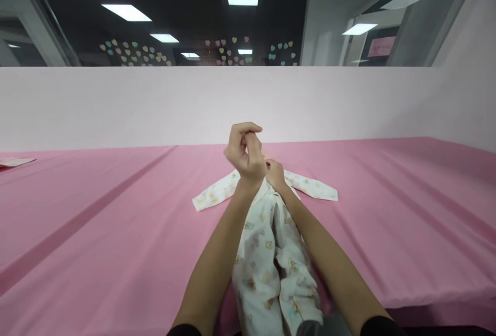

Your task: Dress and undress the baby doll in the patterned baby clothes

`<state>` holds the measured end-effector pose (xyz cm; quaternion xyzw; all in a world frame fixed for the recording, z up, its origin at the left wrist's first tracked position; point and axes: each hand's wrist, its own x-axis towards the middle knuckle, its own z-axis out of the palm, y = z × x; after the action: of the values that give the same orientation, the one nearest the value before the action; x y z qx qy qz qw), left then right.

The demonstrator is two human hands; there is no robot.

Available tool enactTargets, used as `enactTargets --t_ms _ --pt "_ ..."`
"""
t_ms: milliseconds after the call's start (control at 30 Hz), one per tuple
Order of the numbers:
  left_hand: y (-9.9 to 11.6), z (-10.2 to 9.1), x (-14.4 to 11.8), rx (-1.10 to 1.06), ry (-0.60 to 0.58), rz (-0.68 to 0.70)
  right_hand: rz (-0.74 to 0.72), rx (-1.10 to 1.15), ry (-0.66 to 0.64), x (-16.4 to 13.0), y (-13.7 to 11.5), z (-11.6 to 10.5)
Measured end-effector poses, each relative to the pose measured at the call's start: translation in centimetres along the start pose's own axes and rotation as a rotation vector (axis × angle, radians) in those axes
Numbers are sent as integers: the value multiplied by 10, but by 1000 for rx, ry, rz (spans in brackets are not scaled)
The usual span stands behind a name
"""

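1. Two bare hands meet over the far end of a baby sleepsuit [267,253] that lies spread on a pink tabletop [96,222].
2. Left hand [245,152] is raised above the garment's neck end, fingers curled in loosely with the thumb across them; whether it pinches any cloth cannot be told.
3. Right hand [275,173] sits lower, just beside and partly behind the left, resting at the collar of the sleepsuit; its fingers are mostly hidden, so its grip cannot be told.
4. Sleepsuit is white with small printed figures, lying lengthwise between the forearms, legs toward the camera, both sleeves stretched out flat to either side.
5. Beyond the tabletop runs a pale pink wall [116,103], with a dark window [174,20] above it showing heart stickers and ceiling lights.
6. Far left on the tabletop lies a small flat piece of cloth [13,162], well apart from the hands.
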<state>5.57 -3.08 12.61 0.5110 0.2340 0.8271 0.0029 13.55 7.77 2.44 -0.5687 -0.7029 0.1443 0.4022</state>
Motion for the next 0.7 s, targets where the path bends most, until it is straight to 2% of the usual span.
enactTargets --t_ms 67,133,167,233,300,433,567,700 --pt "-50 15 -13 167 -90 -274 -26 5 71 3 5 2" --pt "-92 17 -31 408 -298 -524 -47 16 119 5 8 5" --pt "-108 15 -40 542 -428 -606 -47 19 131 6 9 7" --pt "-129 9 -51 593 -535 -649 -33 23 142 8 11 9" --pt "-137 4 -55 637 -602 -630 -16 50 148 8 12 11" --pt "-140 -2 -50 730 -691 -604 39 158 186 8 12 12" --pt "-145 -6 -49 721 -704 -598 109 194 164 8 10 12" --pt "-152 -8 -52 730 -700 -592 108 229 175 8 11 13"
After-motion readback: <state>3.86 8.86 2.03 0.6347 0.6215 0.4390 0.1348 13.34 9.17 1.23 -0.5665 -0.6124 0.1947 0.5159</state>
